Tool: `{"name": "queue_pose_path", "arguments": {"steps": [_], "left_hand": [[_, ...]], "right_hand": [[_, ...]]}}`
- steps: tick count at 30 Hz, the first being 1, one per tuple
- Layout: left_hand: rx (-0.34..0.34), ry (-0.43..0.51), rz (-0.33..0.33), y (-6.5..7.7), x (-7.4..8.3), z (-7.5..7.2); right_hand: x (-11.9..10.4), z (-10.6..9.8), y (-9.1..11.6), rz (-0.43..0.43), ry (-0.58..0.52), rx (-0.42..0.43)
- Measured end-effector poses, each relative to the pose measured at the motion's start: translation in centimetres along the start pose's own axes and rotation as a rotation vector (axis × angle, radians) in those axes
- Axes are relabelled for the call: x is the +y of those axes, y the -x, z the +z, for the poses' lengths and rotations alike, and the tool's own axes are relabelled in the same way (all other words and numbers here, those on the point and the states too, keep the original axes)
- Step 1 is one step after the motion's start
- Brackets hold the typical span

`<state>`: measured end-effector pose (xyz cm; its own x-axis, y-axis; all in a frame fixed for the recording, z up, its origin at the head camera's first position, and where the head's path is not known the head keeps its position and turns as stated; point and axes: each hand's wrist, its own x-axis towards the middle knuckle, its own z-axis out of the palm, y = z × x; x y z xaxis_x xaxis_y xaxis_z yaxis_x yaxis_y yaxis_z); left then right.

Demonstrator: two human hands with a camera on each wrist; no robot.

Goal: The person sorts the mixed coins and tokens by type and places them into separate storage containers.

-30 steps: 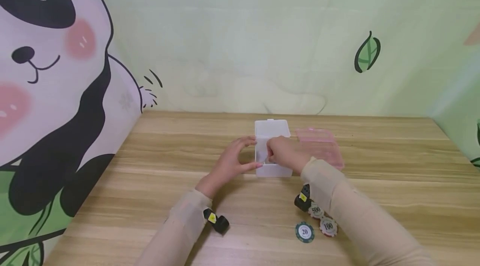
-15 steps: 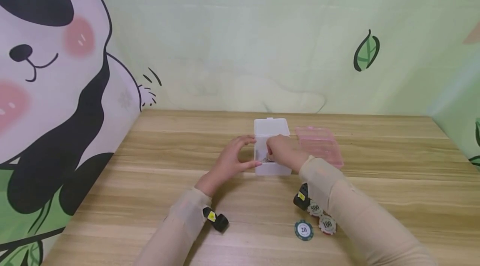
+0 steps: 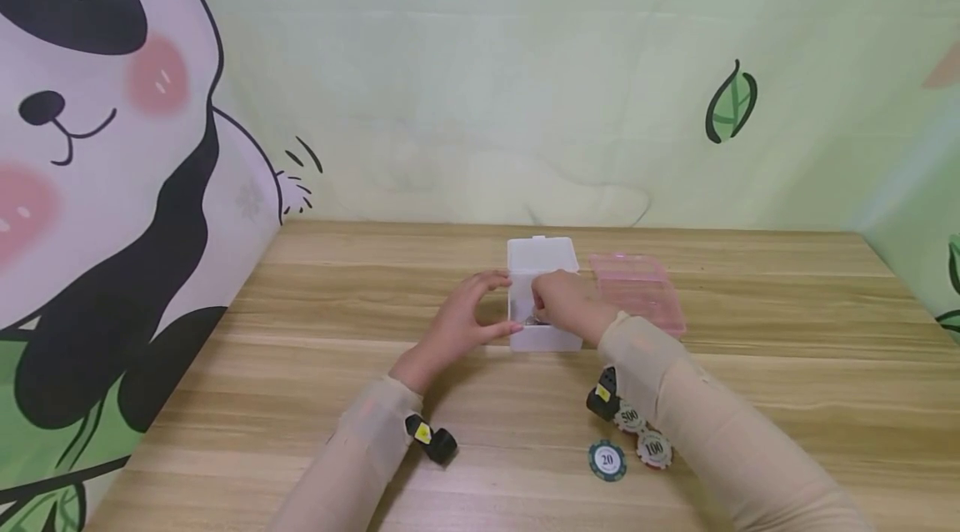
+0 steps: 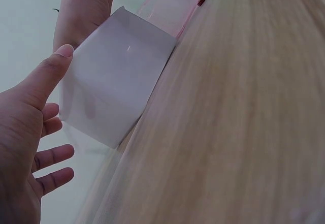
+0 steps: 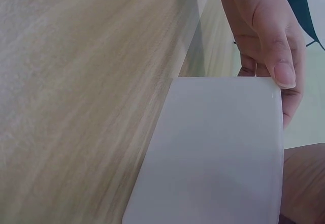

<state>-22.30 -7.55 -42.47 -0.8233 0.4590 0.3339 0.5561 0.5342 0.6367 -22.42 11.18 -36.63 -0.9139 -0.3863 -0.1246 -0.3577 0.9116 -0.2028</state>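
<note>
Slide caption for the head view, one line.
Right hand inside an open white box, left hand at its edge, pink case alongside, three poker chips nearer the wearer.

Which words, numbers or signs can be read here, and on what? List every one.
"20": on the teal-rimmed chip.
"100": on the red-rimmed chip.
"500": on the chip beside the right-wrist camera.
Too small to read: marks on the left yellow sticker and right yellow sticker.
No lettering shows on the white box.

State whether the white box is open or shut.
The white box is open: its lid is swung back at the far side, exposing the interior.
</note>
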Motion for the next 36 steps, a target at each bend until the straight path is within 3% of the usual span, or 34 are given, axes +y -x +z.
{"name": "queue_pose_path", "arguments": {"steps": [18, 28, 36], "left_hand": [[-0.016, -0.014, -0.017, -0.2, 0.6, -0.2], [-0.034, -0.048, -0.027, 0.1, 1.0, -0.7], [0.001, -0.143, 0.039, 0.0, 1.4, -0.7]], "right_hand": [[0.7, -0.3, 0.9, -0.049, -0.102, 0.102], [1.1, -0.1, 2.9, -0.131, -0.287, 0.255], [2.2, -0.2, 5.4, -0.168, -0.256, 0.400]]}}
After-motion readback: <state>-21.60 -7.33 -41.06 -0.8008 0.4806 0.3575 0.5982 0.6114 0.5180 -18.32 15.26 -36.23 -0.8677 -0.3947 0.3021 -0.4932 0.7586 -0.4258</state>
